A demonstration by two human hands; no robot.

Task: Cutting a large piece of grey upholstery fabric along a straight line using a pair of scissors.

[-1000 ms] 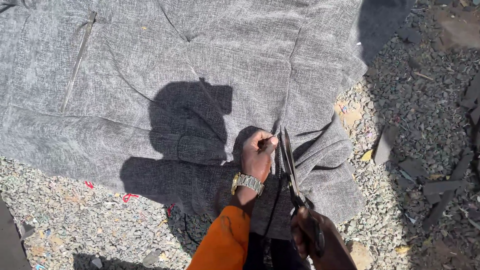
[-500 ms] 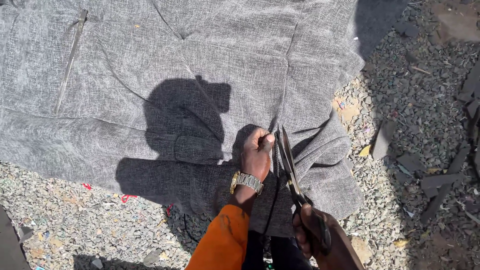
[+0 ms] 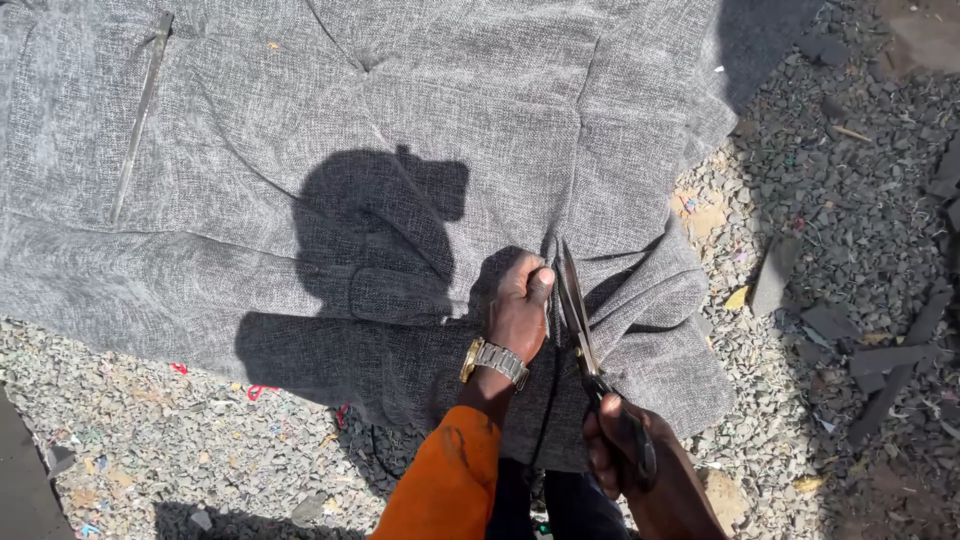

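Observation:
A large grey woven fabric sheet lies spread over gravel. My left hand, with a metal wristwatch and an orange sleeve, pinches the fabric's cut edge near the bottom middle. My right hand grips the handles of long metal scissors. Their blades point away from me along a seam in the cloth, right beside my left thumb. My own shadow falls across the fabric's centre.
Grey gravel ground surrounds the cloth, littered with dark flat scraps on the right and small coloured bits at lower left. A dark slab edge shows at the bottom left corner.
The scissors have advanced slightly further up the seam, and my left hand has shifted with them along the cut edge. The view has tilted a little.

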